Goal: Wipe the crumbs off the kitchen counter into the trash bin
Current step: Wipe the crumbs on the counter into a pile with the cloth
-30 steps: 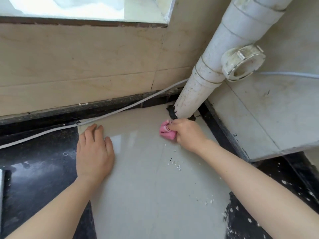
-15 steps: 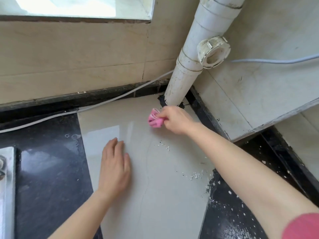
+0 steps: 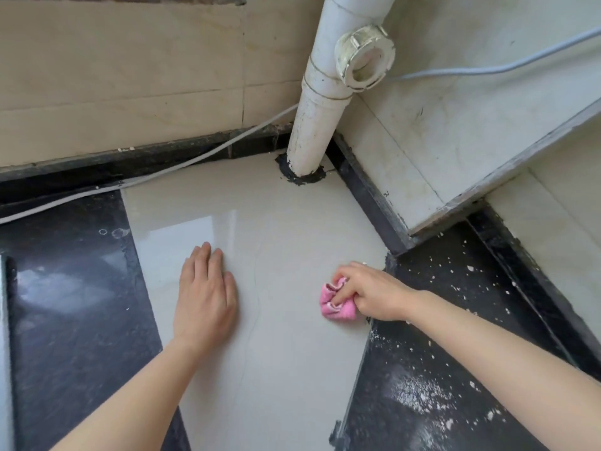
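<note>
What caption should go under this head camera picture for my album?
Right hand grips a pink cloth on the pale counter beside crumbs; left hand rests flat.

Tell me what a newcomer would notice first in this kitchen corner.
The pink cloth stands out most, bunched in the right hand at the right edge of the pale slab. Behind it, a thick white pipe rises from the back corner. White crumbs lie scattered over the dark counter on the right, while the left hand lies flat on the pale slab.
</note>
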